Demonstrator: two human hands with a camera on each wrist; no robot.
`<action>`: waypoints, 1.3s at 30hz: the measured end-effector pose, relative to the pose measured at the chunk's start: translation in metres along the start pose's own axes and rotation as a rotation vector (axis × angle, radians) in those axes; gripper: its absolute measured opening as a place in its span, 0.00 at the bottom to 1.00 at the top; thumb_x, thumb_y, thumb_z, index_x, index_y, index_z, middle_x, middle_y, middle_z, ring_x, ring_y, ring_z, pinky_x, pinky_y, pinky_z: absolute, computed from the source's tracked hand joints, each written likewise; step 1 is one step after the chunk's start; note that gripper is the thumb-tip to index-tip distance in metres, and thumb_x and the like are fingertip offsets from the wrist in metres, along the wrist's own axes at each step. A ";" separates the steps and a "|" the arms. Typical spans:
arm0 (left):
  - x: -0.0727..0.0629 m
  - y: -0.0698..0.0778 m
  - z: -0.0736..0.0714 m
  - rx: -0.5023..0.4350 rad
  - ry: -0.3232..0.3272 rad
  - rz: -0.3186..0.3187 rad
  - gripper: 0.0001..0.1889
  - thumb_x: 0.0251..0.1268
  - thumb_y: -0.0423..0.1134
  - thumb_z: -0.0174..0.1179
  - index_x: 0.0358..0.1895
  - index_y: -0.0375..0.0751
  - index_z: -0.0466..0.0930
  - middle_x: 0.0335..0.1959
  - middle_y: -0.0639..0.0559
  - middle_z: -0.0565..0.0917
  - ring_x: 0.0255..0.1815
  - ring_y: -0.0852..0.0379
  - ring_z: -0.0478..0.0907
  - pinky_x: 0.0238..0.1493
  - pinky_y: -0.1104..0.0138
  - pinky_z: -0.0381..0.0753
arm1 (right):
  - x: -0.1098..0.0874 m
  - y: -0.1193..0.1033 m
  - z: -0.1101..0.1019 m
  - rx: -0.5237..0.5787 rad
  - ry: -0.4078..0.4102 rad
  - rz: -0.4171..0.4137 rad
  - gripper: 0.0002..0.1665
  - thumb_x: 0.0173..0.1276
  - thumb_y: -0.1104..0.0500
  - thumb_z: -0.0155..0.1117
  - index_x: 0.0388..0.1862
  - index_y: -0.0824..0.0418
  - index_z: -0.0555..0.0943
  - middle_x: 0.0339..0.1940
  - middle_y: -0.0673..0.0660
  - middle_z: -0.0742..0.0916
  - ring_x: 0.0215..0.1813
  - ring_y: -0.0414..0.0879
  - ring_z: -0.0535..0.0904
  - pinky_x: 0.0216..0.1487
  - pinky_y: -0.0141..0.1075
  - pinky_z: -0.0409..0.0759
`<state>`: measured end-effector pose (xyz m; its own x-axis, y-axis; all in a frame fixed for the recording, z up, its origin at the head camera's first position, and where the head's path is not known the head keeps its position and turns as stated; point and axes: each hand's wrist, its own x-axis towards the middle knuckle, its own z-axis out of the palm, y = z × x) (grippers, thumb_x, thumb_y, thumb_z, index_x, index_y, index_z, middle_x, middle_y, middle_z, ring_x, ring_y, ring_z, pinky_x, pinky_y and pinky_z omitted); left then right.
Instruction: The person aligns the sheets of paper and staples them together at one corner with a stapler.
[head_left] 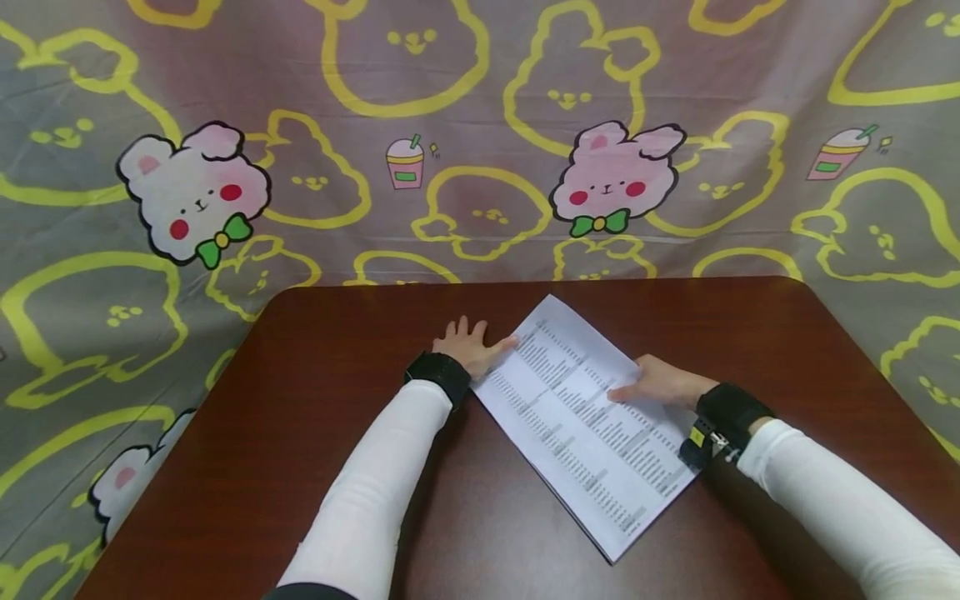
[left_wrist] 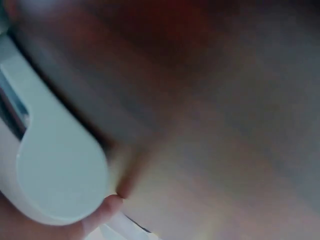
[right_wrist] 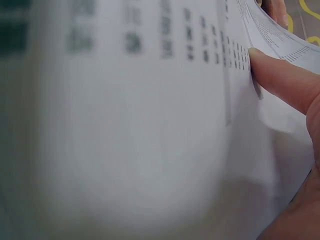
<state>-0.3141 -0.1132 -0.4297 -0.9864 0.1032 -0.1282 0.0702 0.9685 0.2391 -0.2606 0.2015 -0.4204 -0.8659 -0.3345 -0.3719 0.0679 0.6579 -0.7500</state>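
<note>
A stack of printed paper sheets lies slantwise on the table, its top page covered in columns of small text. My left hand rests at its upper left edge, fingers spread on the table and thumb across the paper's margin. On the right edge my right hand grips the paper, thumb on the printed face and the other fingers mostly hidden. In the right wrist view, the thumb presses against a bowed sheet. The left wrist view is largely blurred; a pale rounded piece covers its left side.
The dark reddish-brown table has rounded far corners. Behind it hangs a patterned cloth with yellow outlines and bunny faces. Black bands with devices sit around both wrists, over white sleeves.
</note>
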 end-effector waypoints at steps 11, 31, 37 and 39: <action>-0.012 0.007 -0.026 0.025 -0.111 0.013 0.49 0.62 0.77 0.35 0.75 0.42 0.57 0.73 0.36 0.59 0.72 0.36 0.57 0.66 0.43 0.59 | 0.001 0.003 -0.002 0.025 -0.010 -0.018 0.32 0.58 0.46 0.73 0.54 0.65 0.78 0.34 0.57 0.87 0.32 0.52 0.85 0.37 0.39 0.80; -0.039 -0.021 -0.042 0.258 -0.096 0.379 0.43 0.56 0.74 0.52 0.64 0.42 0.71 0.47 0.47 0.84 0.38 0.53 0.80 0.46 0.57 0.80 | 0.002 0.002 -0.001 0.030 -0.004 -0.011 0.31 0.60 0.49 0.72 0.55 0.67 0.77 0.34 0.57 0.87 0.32 0.52 0.85 0.37 0.40 0.80; -0.047 -0.029 -0.045 0.298 -0.097 0.430 0.30 0.57 0.59 0.64 0.57 0.44 0.75 0.43 0.49 0.83 0.37 0.54 0.78 0.45 0.59 0.79 | 0.002 0.003 0.000 0.033 -0.004 -0.009 0.31 0.60 0.49 0.72 0.55 0.67 0.77 0.34 0.57 0.87 0.32 0.52 0.85 0.37 0.39 0.80; -0.048 -0.032 -0.046 0.302 -0.089 0.453 0.22 0.58 0.53 0.67 0.50 0.44 0.76 0.37 0.51 0.83 0.33 0.55 0.77 0.41 0.61 0.78 | 0.002 0.003 0.000 0.038 -0.001 -0.005 0.31 0.60 0.48 0.72 0.55 0.66 0.77 0.34 0.57 0.87 0.32 0.52 0.85 0.37 0.39 0.80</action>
<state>-0.2762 -0.1591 -0.3869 -0.8322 0.5306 -0.1609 0.5370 0.8435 0.0044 -0.2620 0.2027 -0.4234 -0.8658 -0.3382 -0.3688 0.0824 0.6306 -0.7718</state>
